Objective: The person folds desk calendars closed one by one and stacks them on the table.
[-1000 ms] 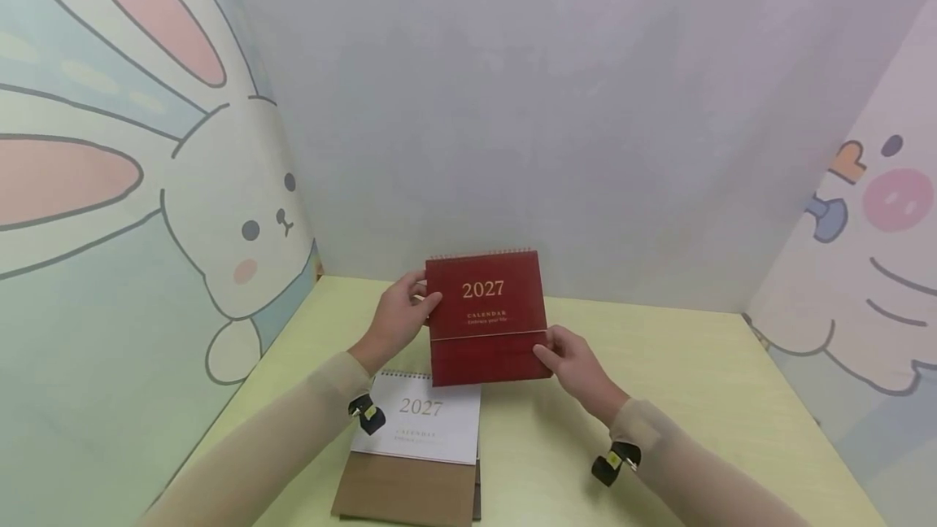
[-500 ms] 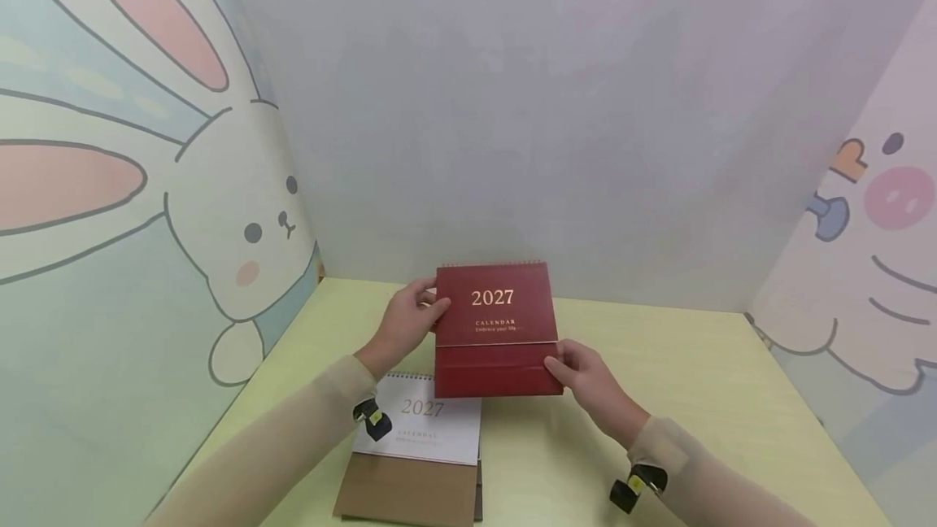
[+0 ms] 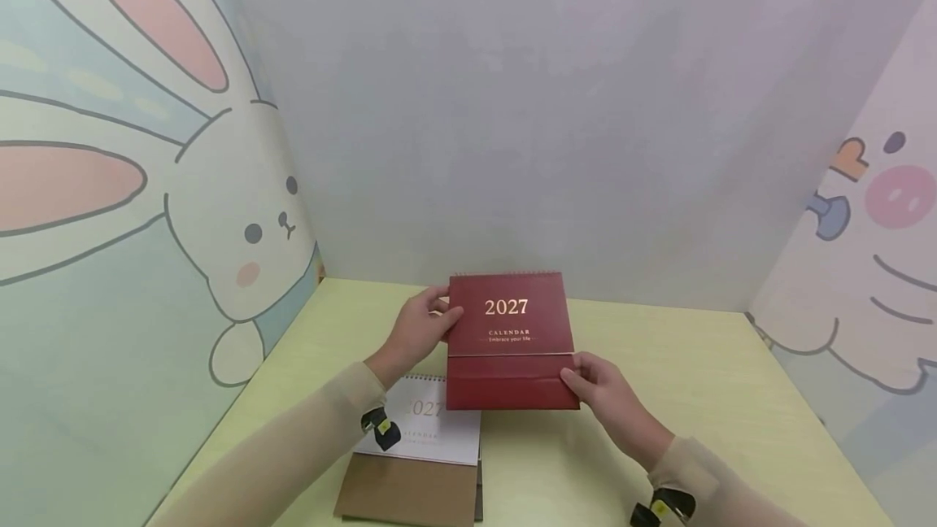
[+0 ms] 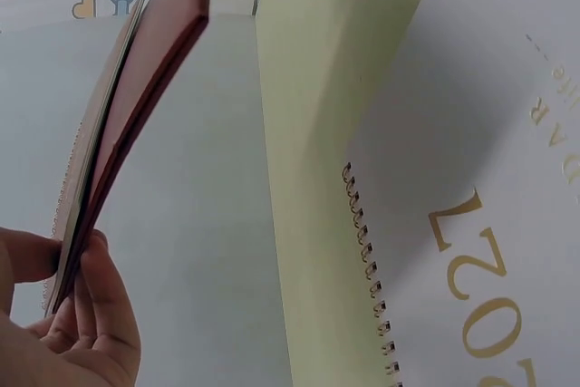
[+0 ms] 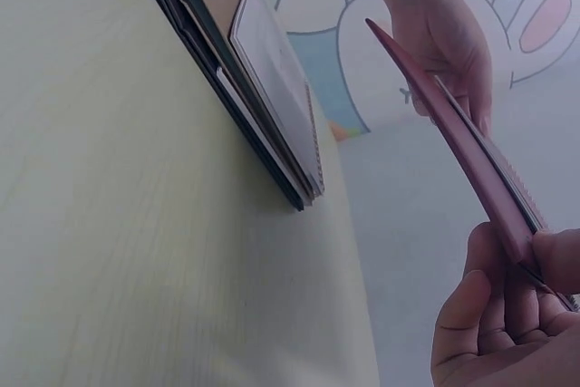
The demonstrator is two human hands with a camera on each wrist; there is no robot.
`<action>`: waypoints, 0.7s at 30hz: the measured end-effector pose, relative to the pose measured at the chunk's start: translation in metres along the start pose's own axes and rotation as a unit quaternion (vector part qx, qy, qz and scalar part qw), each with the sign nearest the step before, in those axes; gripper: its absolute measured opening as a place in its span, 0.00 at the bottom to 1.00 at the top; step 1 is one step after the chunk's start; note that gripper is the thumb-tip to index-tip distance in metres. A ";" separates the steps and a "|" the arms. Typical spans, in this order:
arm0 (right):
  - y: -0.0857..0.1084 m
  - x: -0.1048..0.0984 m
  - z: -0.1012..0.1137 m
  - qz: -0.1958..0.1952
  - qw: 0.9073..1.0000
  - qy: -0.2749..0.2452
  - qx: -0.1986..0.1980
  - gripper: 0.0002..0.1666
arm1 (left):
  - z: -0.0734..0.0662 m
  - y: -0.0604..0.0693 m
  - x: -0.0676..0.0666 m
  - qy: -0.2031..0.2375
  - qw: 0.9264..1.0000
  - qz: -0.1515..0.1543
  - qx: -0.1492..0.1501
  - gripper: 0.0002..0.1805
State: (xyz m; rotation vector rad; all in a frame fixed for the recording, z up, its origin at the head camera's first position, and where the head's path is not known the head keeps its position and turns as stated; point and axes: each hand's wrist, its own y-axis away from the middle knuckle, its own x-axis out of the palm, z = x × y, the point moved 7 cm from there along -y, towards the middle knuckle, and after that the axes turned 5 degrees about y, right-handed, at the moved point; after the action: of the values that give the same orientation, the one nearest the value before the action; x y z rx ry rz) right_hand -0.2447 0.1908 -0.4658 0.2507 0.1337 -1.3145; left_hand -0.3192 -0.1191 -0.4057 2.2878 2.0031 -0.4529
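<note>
A red spiral-bound 2027 desk calendar (image 3: pixel 505 332) is held up above the table, its cover tilted toward the head view. The left hand (image 3: pixel 419 328) pinches its left edge, thumb on the front and fingers behind. At the lower right edge the right hand (image 3: pixel 611 397) grips it, thumb on the red base. Both wrist views show the calendar (image 4: pixel 149 70) nearly edge-on, its pages and cover lying close together. Below it, a white calendar (image 3: pixel 432 446) with a brown base lies on the table, partly covered by the red one and the left wrist.
Under the white calendar lies a dark calendar (image 5: pixel 195 38), stacked flat. The pale yellow table (image 3: pixel 703 397) meets a grey back wall (image 3: pixel 512 120). Side walls carry a cartoon rabbit (image 3: pixel 227 210) and a pig (image 3: pixel 871 267).
Both hands have carried the red calendar to the right and lower in the head view. It has straightened from a slight slant. The stacked calendars have stayed put.
</note>
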 end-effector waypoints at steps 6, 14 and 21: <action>0.009 -0.001 -0.001 0.000 1.000 -0.005 0.005 0.12 | 0.002 0.005 0.005 0.002 1.000 0.002 0.001 0.30; 0.021 -0.004 -0.003 0.011 1.000 -0.013 -0.004 0.13 | 0.001 0.011 0.013 0.009 1.000 0.004 -0.002 0.30; 0.027 -0.009 -0.002 0.012 1.000 -0.017 -0.002 0.13 | -0.003 0.015 0.019 0.003 1.000 0.005 -0.003 0.30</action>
State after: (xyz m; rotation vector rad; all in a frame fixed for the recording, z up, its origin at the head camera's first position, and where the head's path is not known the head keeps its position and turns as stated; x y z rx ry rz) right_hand -0.2203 0.2059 -0.4627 0.2265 0.1041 -1.2939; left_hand -0.3016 -0.1029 -0.4102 2.2978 1.9924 -0.4398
